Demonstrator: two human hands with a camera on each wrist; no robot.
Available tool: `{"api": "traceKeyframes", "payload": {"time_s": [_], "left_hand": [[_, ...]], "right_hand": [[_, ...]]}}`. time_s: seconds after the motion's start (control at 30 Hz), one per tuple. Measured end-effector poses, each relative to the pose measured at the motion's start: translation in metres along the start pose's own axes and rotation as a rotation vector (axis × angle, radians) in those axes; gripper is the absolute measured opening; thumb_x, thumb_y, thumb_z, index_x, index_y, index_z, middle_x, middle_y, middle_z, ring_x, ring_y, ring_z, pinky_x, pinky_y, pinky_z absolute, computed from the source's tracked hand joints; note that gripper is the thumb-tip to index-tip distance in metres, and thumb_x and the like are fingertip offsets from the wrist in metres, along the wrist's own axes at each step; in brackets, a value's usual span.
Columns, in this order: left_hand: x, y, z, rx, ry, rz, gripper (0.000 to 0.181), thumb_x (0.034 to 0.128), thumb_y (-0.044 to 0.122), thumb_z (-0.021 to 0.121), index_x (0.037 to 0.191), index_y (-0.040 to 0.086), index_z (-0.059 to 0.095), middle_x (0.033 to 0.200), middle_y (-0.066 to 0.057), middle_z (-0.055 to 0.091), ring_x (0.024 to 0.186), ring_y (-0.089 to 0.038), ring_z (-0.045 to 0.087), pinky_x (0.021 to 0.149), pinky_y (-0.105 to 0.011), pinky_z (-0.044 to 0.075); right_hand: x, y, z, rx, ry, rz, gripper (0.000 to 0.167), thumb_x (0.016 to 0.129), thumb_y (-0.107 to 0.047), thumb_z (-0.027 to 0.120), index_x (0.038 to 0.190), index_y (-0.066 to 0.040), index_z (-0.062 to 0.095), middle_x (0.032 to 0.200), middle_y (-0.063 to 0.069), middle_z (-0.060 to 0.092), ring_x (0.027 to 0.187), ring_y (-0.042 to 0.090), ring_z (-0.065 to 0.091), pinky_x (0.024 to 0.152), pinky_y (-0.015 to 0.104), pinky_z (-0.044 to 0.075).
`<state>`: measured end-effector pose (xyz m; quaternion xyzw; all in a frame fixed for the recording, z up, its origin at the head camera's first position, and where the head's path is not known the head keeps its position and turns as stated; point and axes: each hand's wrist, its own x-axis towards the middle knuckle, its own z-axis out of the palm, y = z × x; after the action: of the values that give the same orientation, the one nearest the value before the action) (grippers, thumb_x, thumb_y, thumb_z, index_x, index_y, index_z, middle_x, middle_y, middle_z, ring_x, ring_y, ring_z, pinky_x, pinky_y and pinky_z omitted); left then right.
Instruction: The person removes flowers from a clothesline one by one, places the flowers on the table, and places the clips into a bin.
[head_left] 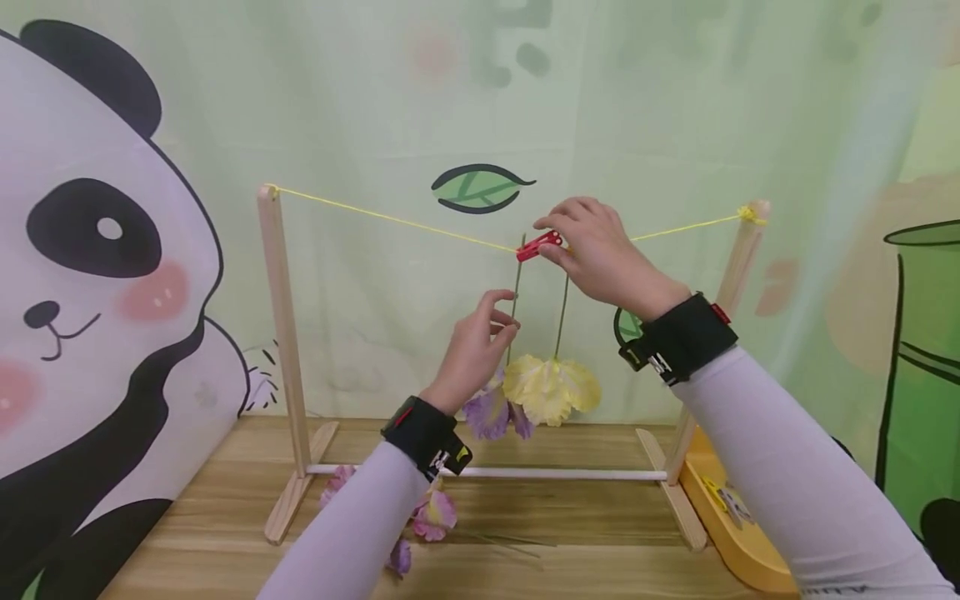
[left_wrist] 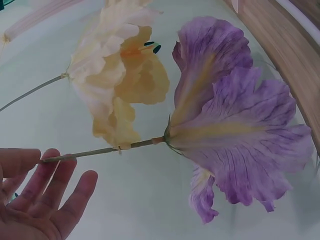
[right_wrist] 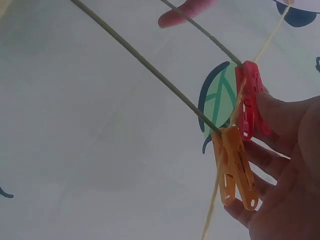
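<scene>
My right hand (head_left: 596, 250) pinches a red clothespin (head_left: 538, 246) on the yellow string (head_left: 397, 221). The clothespin's tip meets the upper stem of a purple artificial flower (left_wrist: 240, 130), which hangs head down. Lower on that stem, my left hand (head_left: 476, 346) holds it lightly between thumb and fingers, the other fingers loosely spread. Beside it hangs a yellow artificial flower (head_left: 551, 387), its stem clipped to the string by an orange clothespin (right_wrist: 232, 162). In the head view the right hand mostly hides this orange clothespin.
The string spans two wooden posts (head_left: 283, 333), joined low down by a white rod (head_left: 562, 474). More pink and purple flowers (head_left: 433, 515) lie on the wooden table (head_left: 600, 571), partly behind the left forearm. A yellow tray (head_left: 738, 546) with small items stands at the right.
</scene>
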<state>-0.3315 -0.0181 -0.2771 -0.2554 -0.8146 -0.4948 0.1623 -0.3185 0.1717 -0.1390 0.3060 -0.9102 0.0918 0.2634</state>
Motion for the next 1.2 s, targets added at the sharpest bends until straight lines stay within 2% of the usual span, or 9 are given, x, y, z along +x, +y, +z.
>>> {"api": "traceKeyframes", "payload": {"time_s": [0.13,0.27,0.4,0.57,0.73,0.83,1.03,1.2], "left_hand": [[-0.002,-0.003,0.001,0.013,0.023,0.013,0.035,0.1076,0.009,0.058,0.142,0.014,0.056,0.111,-0.014,0.071,0.100,-0.026,0.071,0.082,-0.039,0.058],[-0.002,-0.007,0.003,0.013,0.054,0.024,0.032,0.1067,0.009,0.060,0.138,0.013,0.060,0.108,-0.013,0.072,0.094,-0.022,0.071,0.078,-0.034,0.059],[-0.002,-0.007,0.003,0.027,0.079,0.033,0.031,0.1057,0.008,0.061,0.136,0.014,0.062,0.107,-0.012,0.072,0.091,-0.021,0.072,0.075,-0.033,0.058],[-0.001,-0.005,0.001,0.036,0.093,0.045,0.031,0.1052,0.007,0.061,0.135,0.016,0.063,0.107,-0.012,0.072,0.093,-0.023,0.072,0.076,-0.035,0.058],[-0.003,-0.005,-0.002,0.017,0.109,0.057,0.031,0.1049,0.007,0.062,0.135,0.015,0.063,0.108,-0.012,0.072,0.096,-0.026,0.072,0.077,-0.035,0.058],[-0.004,-0.005,-0.004,0.008,0.127,0.064,0.030,0.1048,0.008,0.062,0.134,0.015,0.064,0.107,-0.011,0.072,0.094,-0.023,0.072,0.077,-0.033,0.059],[-0.008,-0.005,-0.009,0.019,0.152,0.104,0.029,0.1043,0.009,0.063,0.132,0.015,0.065,0.104,-0.008,0.073,0.090,-0.019,0.071,0.076,-0.032,0.058],[-0.012,-0.006,-0.015,0.031,0.197,0.140,0.027,0.1037,0.009,0.063,0.130,0.013,0.068,0.103,-0.009,0.073,0.088,-0.020,0.071,0.074,-0.034,0.058]], "right_hand": [[0.005,0.001,0.001,0.021,0.003,0.005,0.021,0.103,-0.011,0.066,0.118,0.002,0.072,0.118,0.020,0.066,0.127,0.042,0.047,0.110,0.060,0.032],[0.006,0.001,0.001,0.021,0.029,0.009,0.012,0.098,-0.007,0.072,0.107,0.001,0.075,0.106,0.017,0.069,0.120,0.039,0.048,0.111,0.058,0.028],[0.006,-0.002,0.000,-0.017,0.083,0.001,0.007,0.095,-0.005,0.075,0.101,-0.001,0.076,0.100,0.014,0.070,0.117,0.036,0.050,0.116,0.055,0.021],[0.007,-0.002,-0.003,-0.044,0.176,-0.008,0.004,0.095,-0.004,0.074,0.095,0.000,0.075,0.093,0.013,0.072,0.109,0.035,0.054,0.119,0.053,0.019],[0.009,0.000,-0.004,-0.024,0.273,0.003,0.005,0.094,-0.001,0.074,0.094,0.003,0.075,0.089,0.015,0.070,0.107,0.036,0.055,0.118,0.052,0.021],[0.009,-0.001,-0.005,0.004,0.311,0.013,0.005,0.094,0.000,0.074,0.095,0.004,0.074,0.089,0.017,0.070,0.106,0.037,0.055,0.117,0.051,0.022],[0.006,0.000,-0.005,0.041,0.372,0.011,0.005,0.093,0.001,0.075,0.095,0.004,0.073,0.091,0.017,0.069,0.108,0.037,0.052,0.116,0.052,0.022],[0.000,-0.001,-0.003,0.077,0.396,-0.006,0.015,0.096,-0.006,0.074,0.106,0.005,0.072,0.100,0.018,0.064,0.113,0.039,0.048,0.115,0.054,0.022]]}}
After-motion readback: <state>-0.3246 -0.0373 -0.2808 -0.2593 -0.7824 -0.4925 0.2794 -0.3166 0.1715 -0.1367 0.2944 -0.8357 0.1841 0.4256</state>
